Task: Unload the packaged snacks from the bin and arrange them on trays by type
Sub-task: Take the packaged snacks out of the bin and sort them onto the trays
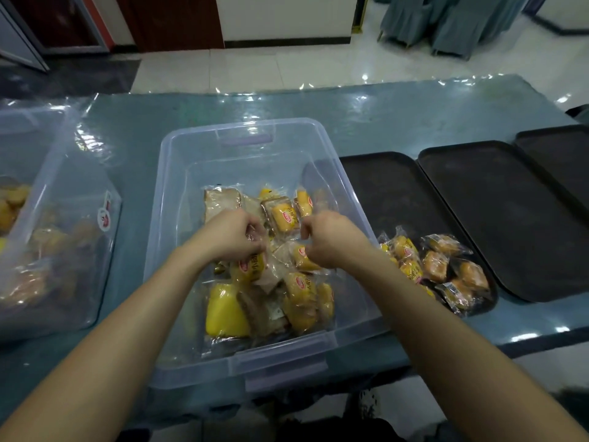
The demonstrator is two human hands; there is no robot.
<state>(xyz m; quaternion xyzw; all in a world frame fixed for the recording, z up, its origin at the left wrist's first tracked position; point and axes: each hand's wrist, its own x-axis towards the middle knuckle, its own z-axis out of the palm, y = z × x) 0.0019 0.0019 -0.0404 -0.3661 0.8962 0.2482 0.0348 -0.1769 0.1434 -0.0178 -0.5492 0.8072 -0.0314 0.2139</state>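
Hands [231, 236] curled (knuckles up), in bin [251, 138]

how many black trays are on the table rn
3, in a row right of the clear bin: the nearest tray holds some packaged snacks, the middle tray looks bare, and the far tray is cut off by the frame edge.

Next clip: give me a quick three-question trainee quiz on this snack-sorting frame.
1. True or false: the nearest tray already holds some snacks.
2. Where are the left hand and right hand? A) over the trays B) inside the clear bin C) off the table
3. How many dark trays show right of the bin?

Key: 1 true; 2 B; 3 three, the farthest cut off by the frame edge.
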